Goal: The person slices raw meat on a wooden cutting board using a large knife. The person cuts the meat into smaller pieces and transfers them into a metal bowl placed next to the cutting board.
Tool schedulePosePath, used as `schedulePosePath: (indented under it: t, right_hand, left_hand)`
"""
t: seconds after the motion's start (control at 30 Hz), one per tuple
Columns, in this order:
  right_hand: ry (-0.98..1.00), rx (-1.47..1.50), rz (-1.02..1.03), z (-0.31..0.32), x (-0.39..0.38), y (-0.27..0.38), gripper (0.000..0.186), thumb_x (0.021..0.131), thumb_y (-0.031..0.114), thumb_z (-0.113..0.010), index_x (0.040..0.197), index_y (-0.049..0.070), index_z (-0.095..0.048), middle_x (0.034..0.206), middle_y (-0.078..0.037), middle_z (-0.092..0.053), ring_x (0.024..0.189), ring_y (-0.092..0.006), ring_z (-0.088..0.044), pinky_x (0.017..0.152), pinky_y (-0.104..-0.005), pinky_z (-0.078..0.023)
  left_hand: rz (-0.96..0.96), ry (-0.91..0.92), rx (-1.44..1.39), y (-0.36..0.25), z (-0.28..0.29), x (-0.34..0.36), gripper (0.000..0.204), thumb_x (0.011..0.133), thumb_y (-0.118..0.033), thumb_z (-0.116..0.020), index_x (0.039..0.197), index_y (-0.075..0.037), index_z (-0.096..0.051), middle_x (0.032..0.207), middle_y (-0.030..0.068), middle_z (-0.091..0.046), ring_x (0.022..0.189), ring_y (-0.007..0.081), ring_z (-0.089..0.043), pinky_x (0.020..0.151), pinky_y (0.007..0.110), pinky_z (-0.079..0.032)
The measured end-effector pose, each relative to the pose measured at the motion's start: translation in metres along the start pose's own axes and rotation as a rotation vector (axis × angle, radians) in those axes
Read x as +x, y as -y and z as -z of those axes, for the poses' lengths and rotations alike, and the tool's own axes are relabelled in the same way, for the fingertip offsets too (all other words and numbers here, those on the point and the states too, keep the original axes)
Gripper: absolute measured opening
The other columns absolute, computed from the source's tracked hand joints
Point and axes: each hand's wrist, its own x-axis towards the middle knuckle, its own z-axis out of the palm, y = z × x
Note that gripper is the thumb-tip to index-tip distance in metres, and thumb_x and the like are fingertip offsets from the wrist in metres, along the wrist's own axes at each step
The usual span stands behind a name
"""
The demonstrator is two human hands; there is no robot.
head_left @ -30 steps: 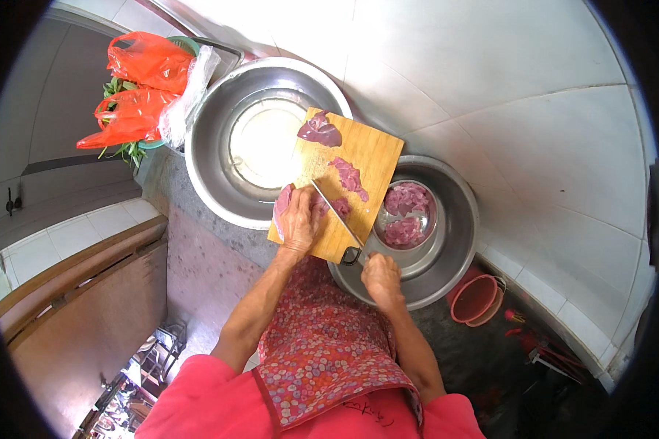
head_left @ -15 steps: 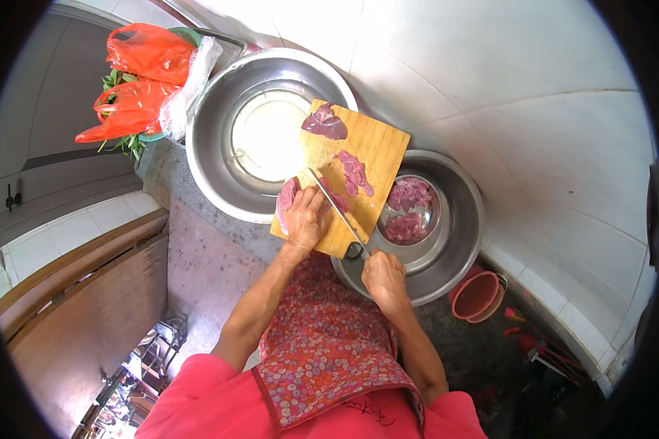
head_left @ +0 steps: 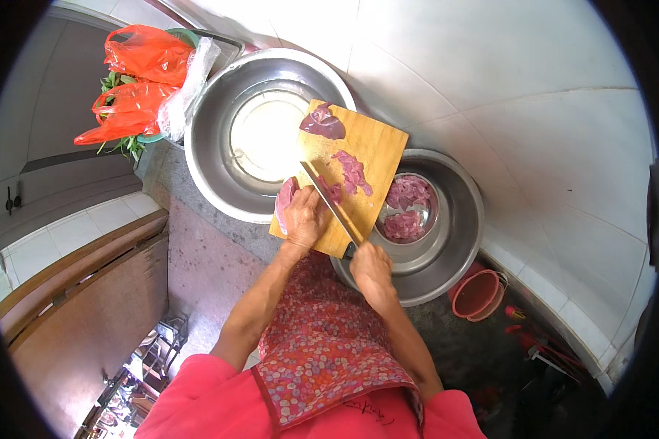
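My right hand (head_left: 372, 269) grips the dark handle of a kitchen knife (head_left: 328, 203), its long blade slanting up and left across a wooden cutting board (head_left: 383, 143). With curled fingers, my left hand (head_left: 304, 217) holds a piece of raw meat (head_left: 284, 196) at the board's left edge, beside the blade. Partly behind the blade lies some cut meat (head_left: 332, 190). Farther right, thin meat slices (head_left: 354, 173) rest in a loose pile. A darker meat chunk (head_left: 322, 122) sits at the far end.
The board bridges a large metal basin (head_left: 211, 172) on the left and another basin (head_left: 458, 252) on the right. Inside the right one, a small metal bowl holds sliced meat (head_left: 405, 226). Red plastic bags (head_left: 154, 58) with greens lie far left; a red bucket (head_left: 476, 294) stands lower right.
My right hand has shifted slightly left with the knife, and the blade tip has moved up and left. More of the blade's flat side shows. My left hand stays on the meat.
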Motion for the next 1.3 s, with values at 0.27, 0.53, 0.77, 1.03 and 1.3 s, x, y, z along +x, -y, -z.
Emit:
schedulePosePath:
  t: [0.27, 0.53, 0.77, 1.03, 1.3]
  right_hand:
    - [0.037, 0.005, -0.066, 0.002, -0.019, -0.010, 0.017, 0.084, 0.010, -0.064, 0.097, 0.000, -0.068, 0.104, -0.026, -0.069, 0.103, -0.0460, -0.065, 0.092, -0.0554, -0.050]
    - [-0.208, 0.028, 0.132, -0.012, 0.025, 0.024, 0.012, 0.084, 0.007, -0.063, 0.083, -0.003, -0.070, 0.086, -0.027, -0.070, 0.086, -0.0450, -0.071, 0.078, -0.0542, -0.055]
    - [-0.203, 0.040, 0.052, 0.010, 0.017, -0.024, 0.013, 0.086, 0.010, -0.063, 0.089, -0.001, -0.069, 0.081, -0.026, -0.069, 0.081, -0.0477, -0.067, 0.076, -0.0572, -0.052]
    - [-0.119, -0.011, 0.112, 0.024, -0.028, -0.015, 0.012, 0.086, 0.010, -0.060, 0.087, -0.001, -0.065, 0.082, -0.025, -0.069, 0.083, -0.0476, -0.067, 0.079, -0.0573, -0.051]
    - [-0.059, -0.021, 0.150, 0.022, -0.005, 0.000, 0.013, 0.085, 0.010, -0.062, 0.091, 0.000, -0.065, 0.093, -0.026, -0.068, 0.093, -0.0463, -0.066, 0.083, -0.0562, -0.051]
  left_hand:
    - [-0.060, -0.037, 0.066, 0.000, 0.007, 0.002, 0.035, 0.075, 0.000, -0.071, 0.109, -0.008, -0.071, 0.088, 0.0095, -0.063, 0.082, 0.0321, -0.064, 0.090, 0.044, -0.051]
    - [-0.055, 0.007, 0.011, 0.003, 0.004, -0.005, 0.035, 0.070, 0.001, -0.071, 0.104, -0.007, -0.070, 0.094, 0.0109, -0.066, 0.088, 0.0327, -0.065, 0.080, 0.042, -0.053]
    - [-0.107, -0.102, 0.008, 0.004, -0.001, -0.008, 0.022, 0.080, -0.003, -0.074, 0.102, -0.004, -0.071, 0.103, 0.0088, -0.068, 0.088, 0.0294, -0.067, 0.075, 0.039, -0.055]
    - [-0.133, -0.114, -0.013, 0.005, 0.002, -0.007, 0.030, 0.072, 0.005, -0.070, 0.102, -0.001, -0.071, 0.094, 0.0103, -0.066, 0.079, 0.0305, -0.065, 0.068, 0.039, -0.054]
    - [-0.075, -0.118, -0.090, 0.008, -0.006, -0.009, 0.028, 0.071, 0.008, -0.064, 0.097, 0.000, -0.071, 0.094, 0.0131, -0.067, 0.081, 0.0336, -0.065, 0.071, 0.041, -0.053]
